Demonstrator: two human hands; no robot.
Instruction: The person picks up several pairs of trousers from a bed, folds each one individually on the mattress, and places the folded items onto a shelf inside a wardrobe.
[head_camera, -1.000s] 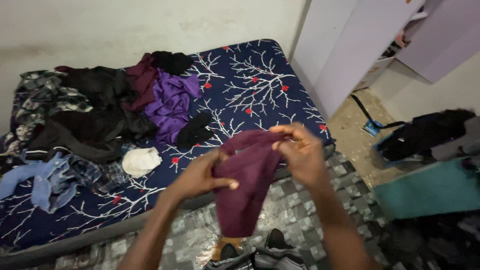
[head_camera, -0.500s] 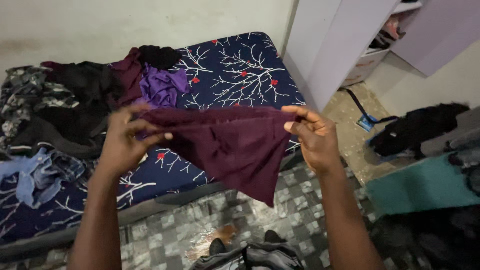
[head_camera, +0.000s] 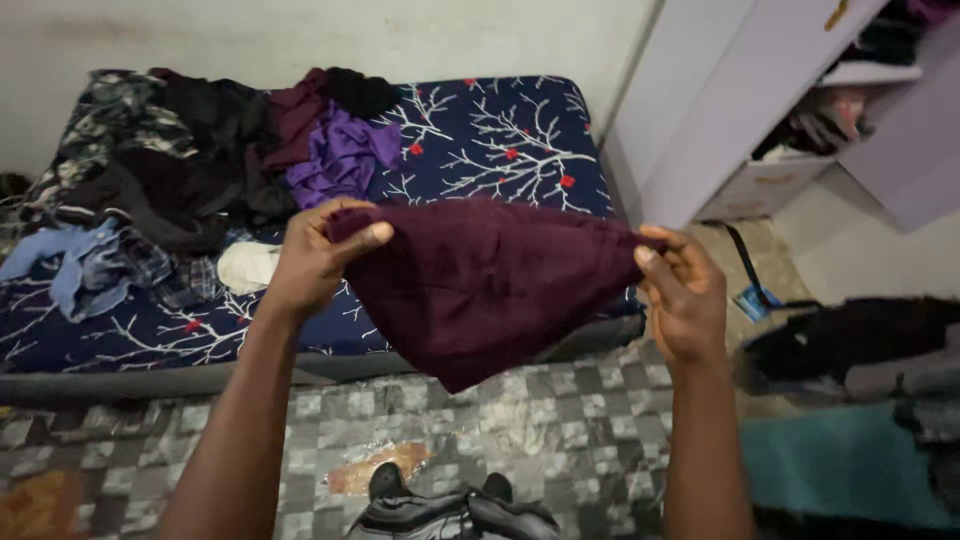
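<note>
- I see my left hand (head_camera: 318, 252) pinching the left top corner of a maroon cloth (head_camera: 480, 280), thumb pressed over the fabric against the curled fingers.
- My right hand (head_camera: 685, 295) grips the right top corner of the same cloth, fingers closed together on its edge with the thumb on the near side.
- The maroon cloth hangs stretched between the two hands, its top edge nearly level and its lower part drooping to a point toward the floor; it sits in the air in front of the near edge of the bed.
- Behind the cloth lies a mattress (head_camera: 520, 150) with a dark blue sheet printed with white branches and red spots.
- On the far left of the mattress sits a heap of clothes: a purple garment (head_camera: 345, 160), dark pieces (head_camera: 190, 170), a light blue garment (head_camera: 70, 270) and a small white item (head_camera: 245, 265) just left of my left wrist.
- The floor (head_camera: 540, 420) near me is covered in grey checked vinyl, and a pair of dark shoes (head_camera: 440, 500) shows at the bottom edge.
- On the right stands a pale lilac wardrobe (head_camera: 720, 100) with its door open and shelves of things inside.
- A black bundle (head_camera: 850, 335) lies on the floor at the right, with a teal surface (head_camera: 840, 465) nearer to me.
</note>
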